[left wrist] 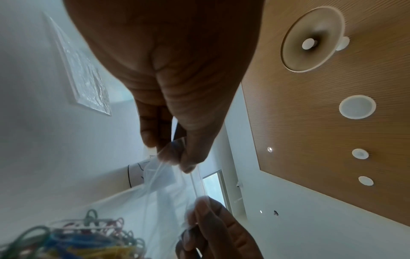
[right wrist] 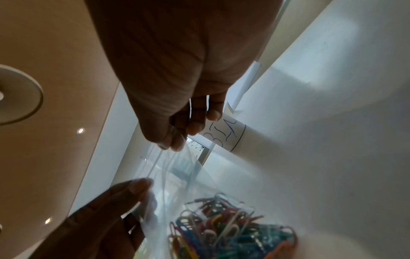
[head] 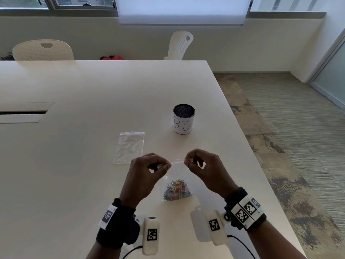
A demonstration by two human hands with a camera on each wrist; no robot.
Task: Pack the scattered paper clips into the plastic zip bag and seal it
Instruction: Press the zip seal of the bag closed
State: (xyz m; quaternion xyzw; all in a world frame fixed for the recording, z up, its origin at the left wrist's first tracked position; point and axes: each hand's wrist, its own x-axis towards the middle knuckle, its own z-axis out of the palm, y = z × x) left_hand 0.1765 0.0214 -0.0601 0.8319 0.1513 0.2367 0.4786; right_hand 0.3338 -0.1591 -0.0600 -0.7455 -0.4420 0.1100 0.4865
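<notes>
Black wrist straps with white camera housings fill the bottom of the head view, and just above them the left hand (head: pixel 147 170) and the right hand (head: pixel 203 168) hold up a clear plastic zip bag (head: pixel 177 176) at centre frame. Each hand pinches one end of the bag's zip strip (head: pixel 178 161) between thumb and forefinger, fingers curled, so the strip is stretched level between them. The bag hangs below, and its bottom, heavy with multicoloured paper clips (head: pixel 177 190), rests on the white surface (head: pixel 84 109). No loose clips show on the surface, so the packing looks done and sealing is the step in hand.

From the wrist views I cannot tell whether the strip (right wrist: pixel 155 164) is already pressed shut along its length. To seal it well, I judge the strip should be kept taut and flat, with one hand anchoring its corner while the other hand's thumb and forefinger run along the track, squeezing firmly from end to end. The clips (right wrist: pixel 224 227) sit low in the bag, well clear of the zip, which helps; keeping the bag upright should stop any from sliding into the track. A gentle tug on the walls afterwards would reveal gaps.

A second clear bag (head: pixel 129 147) lies flat at centre left, and a white paper-wrapped cup marked "BIN" (head: pixel 183 119) stands beyond, both well apart from the hands.
</notes>
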